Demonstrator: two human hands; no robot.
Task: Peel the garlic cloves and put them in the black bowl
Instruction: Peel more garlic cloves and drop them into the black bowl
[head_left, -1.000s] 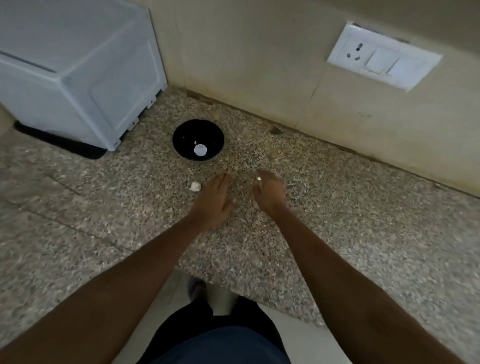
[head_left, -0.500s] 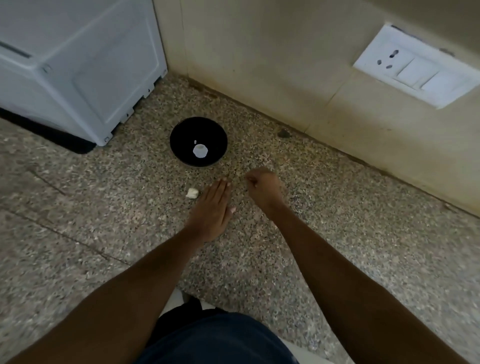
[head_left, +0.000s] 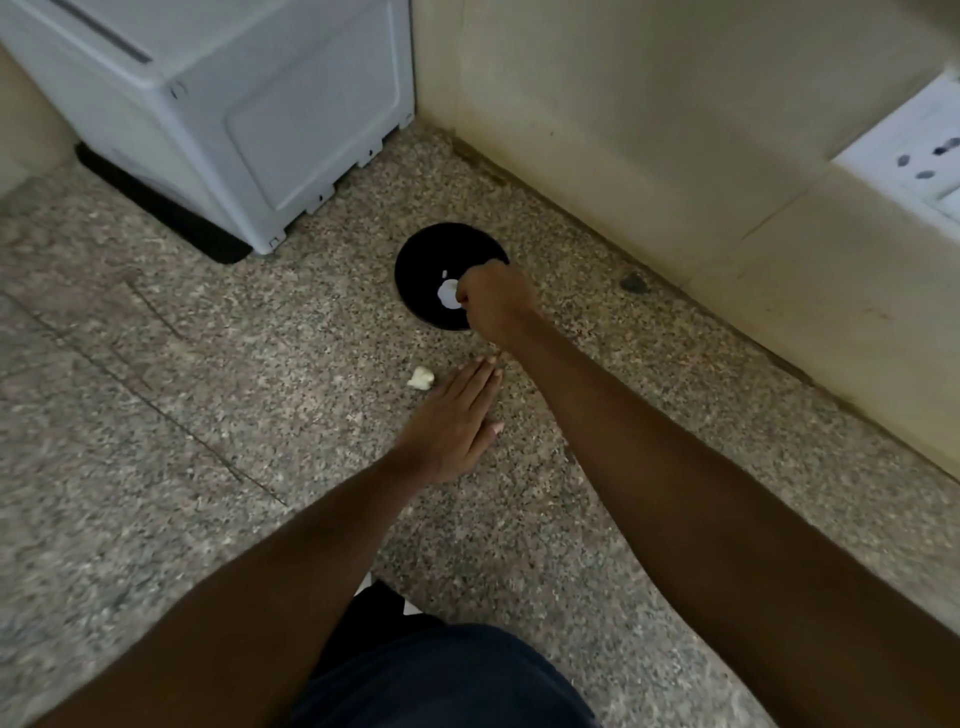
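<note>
Judging from left to right, one garlic clove (head_left: 421, 377) lies on the speckled granite counter (head_left: 208, 415) just beside the flat, empty left hand (head_left: 457, 415), seemingly not yet handled; one pale clove (head_left: 447, 292) is already in the black bowl (head_left: 426, 260), where the curled right hand (head_left: 493, 299) hovers, its contents hidden. A white appliance (head_left: 208, 104) stands back left, beige wall (head_left: 649, 130) behind, switchboard (head_left: 914, 166) at right

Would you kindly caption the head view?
Right hand curled over black bowl; left hand flat on granite counter beside garlic piece.

White appliance (head_left: 249, 104) on speckled granite counter (head_left: 156, 415), beige tiled wall (head_left: 649, 104), white socket plate (head_left: 904, 166).
</note>
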